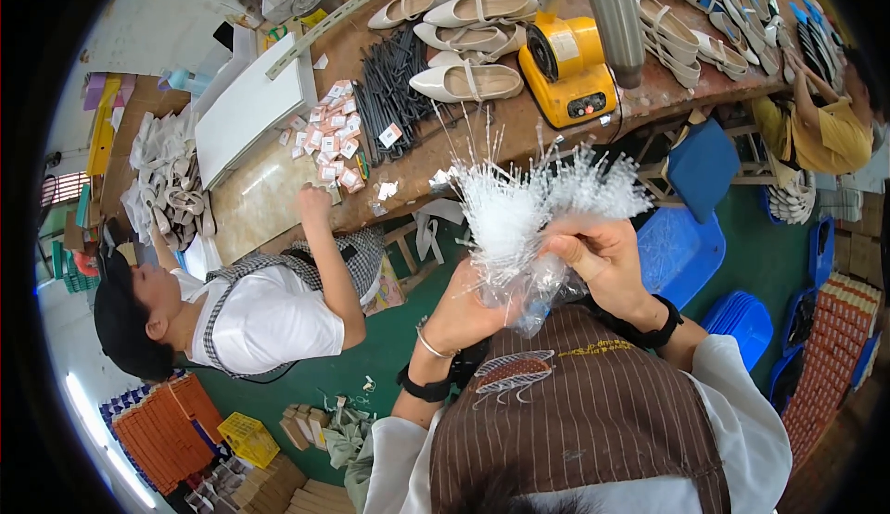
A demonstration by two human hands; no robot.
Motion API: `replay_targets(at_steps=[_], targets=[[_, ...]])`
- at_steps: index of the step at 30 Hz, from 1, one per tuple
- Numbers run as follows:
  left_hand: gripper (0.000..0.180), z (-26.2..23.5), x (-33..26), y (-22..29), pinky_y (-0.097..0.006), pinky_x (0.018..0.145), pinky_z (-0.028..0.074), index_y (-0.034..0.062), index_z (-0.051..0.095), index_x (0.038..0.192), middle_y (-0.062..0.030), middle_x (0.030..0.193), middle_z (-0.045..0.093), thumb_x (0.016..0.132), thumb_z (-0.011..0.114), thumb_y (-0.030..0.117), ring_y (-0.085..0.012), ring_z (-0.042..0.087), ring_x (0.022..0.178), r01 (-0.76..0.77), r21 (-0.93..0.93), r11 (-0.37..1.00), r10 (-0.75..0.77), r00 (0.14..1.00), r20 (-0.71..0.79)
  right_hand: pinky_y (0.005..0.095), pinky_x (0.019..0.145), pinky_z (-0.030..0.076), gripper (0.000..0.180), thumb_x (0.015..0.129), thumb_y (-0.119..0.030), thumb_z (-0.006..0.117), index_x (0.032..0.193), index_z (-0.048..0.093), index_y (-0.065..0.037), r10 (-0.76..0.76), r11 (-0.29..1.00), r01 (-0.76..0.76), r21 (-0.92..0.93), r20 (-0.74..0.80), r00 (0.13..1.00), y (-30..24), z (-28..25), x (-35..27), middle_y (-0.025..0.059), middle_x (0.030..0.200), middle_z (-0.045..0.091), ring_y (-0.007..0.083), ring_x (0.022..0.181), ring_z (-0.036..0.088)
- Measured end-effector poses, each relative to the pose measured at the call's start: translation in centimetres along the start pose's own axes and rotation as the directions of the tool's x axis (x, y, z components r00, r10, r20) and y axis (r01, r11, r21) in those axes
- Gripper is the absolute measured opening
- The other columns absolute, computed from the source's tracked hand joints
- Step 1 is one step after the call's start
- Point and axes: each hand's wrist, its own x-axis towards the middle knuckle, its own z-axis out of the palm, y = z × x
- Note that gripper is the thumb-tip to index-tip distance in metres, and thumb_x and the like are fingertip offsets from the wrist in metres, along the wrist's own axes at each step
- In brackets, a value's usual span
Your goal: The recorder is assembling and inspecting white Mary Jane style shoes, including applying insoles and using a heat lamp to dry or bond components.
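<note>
Both hands work a bundle of clear plastic tag fasteners (538, 203), held just below the yellow machine (567, 67). Left hand (464, 315) is clamped round its bagged base; right hand (598, 254) pinches the upper strands. Judgement: steady the base, tease strands apart gently to avoid tangling.
</note>
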Motion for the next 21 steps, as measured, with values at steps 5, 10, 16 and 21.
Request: replay_targets(at_steps=[5, 10, 16, 21], targets=[[0.04, -0.3, 0.5, -0.2, -0.03, 0.086, 0.049, -0.0007, 0.062, 0.115, -0.0046, 0.104, 0.066, 0.077, 0.072, 0.007, -0.0131, 0.06, 0.095, -0.153, -0.33, 0.931, 0.06, 0.959, -0.276, 0.0232, 0.061, 0.046, 0.015, 0.09, -0.011, 0.067, 0.094, 0.071, 0.003, -0.026, 0.999, 0.027, -0.028, 0.037, 0.999, -0.6, 0.7, 2.0, 0.0065, 0.078, 0.071, 0.0077, 0.066, 0.06], [0.039, -2.3, 1.6, 0.4, -0.031, 0.086, 0.049, -0.0003, 0.06, 0.115, -0.0074, 0.105, 0.067, 0.079, 0.07, 0.009, -0.0146, 0.06, 0.095, -0.161, -0.106, 0.981, 0.125, 0.95, -0.286, 0.0249, 0.053, 0.043, 0.015, 0.087, -0.011, 0.069, 0.092, 0.072, 0.003, 0.005, 0.962, 0.041, -0.27, 0.168, 0.986, -1.4, 1.6, 4.1, 0.0088, 0.07, 0.069, 0.0071, 0.058, 0.056], [0.047, -4.3, 1.4, 2.3, -0.031, 0.086, 0.048, 0.0009, 0.053, 0.126, -0.009, 0.107, 0.066, 0.08, 0.061, 0.005, -0.0151, 0.061, 0.095, -0.108, 0.03, 0.994, 0.112, 0.971, -0.211, 0.023, 0.059, 0.044, 0.016, 0.09, -0.013, 0.067, 0.088, 0.071, 0.002, -0.011, 1.0, 0.012, -0.023, 0.03, 0.999, -2.4, 4.1, 5.8, 0.0043, 0.073, 0.068, 0.0076, 0.064, 0.056], [0.05, -5.7, 1.3, 3.0, -0.03, 0.091, 0.046, 0.0002, 0.051, 0.129, -0.0092, 0.112, 0.065, 0.081, 0.061, 0.007, -0.0148, 0.06, 0.102, -0.092, -0.142, 0.986, 0.079, 0.992, -0.095, 0.0204, 0.057, 0.038, 0.021, 0.096, -0.015, 0.061, 0.085, 0.068, 0.001, 0.06, 0.995, -0.052, 0.083, -0.093, 0.994, -2.9, 4.9, 6.2, 0.0008, 0.078, 0.066, 0.0046, 0.065, 0.05]])
